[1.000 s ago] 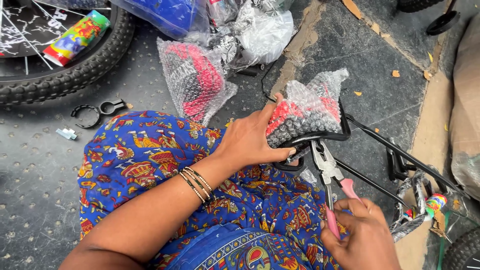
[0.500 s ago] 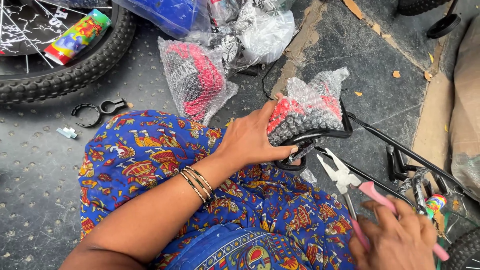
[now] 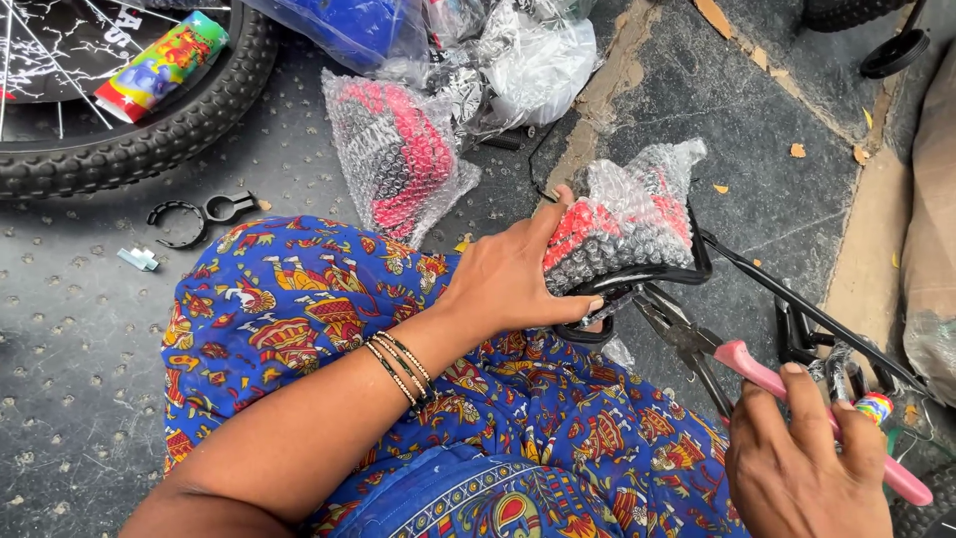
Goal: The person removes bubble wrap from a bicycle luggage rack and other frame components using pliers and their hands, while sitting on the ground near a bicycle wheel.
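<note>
rubber tyre: a black knobbly bicycle wheel [image 3: 119,149] lies flat on the floor at the far left, a rainbow-coloured sleeve on its spokes, well apart from both hands.
black clamp: a small open ring clamp [image 3: 199,214] and a pale little piece [image 3: 137,259] lie loose on the studded grey floor [image 3: 80,349] just below the tyre, within reach but untouched.
wrapped part on floor: a red-and-black piece in bubble wrap [image 3: 398,149] lies beyond the knee, near clear and blue plastic bags [image 3: 518,60].
lap: blue patterned cloth [image 3: 319,329] covers the legs; the left forearm with thin bangles crosses it.
left hand: the left hand [image 3: 508,284] is closed over the near end of the bubble-wrapped saddle [image 3: 622,229], fingers [image 3: 543,234] pressed on the wrap and thumb hooked under the black rim, apparently to keep it steady.
saddle position: it sits right of centre, just past the knee, on a black metal frame [image 3: 797,309] that runs away to the right.
pliers: pink-handled pliers [image 3: 757,374] point up and left, their metal nose just under the saddle's edge.
right hand: the right hand [image 3: 807,458] at the lower right wraps its fingers around the pink handles, gripping them from above so the tool aims at the underside.
</note>
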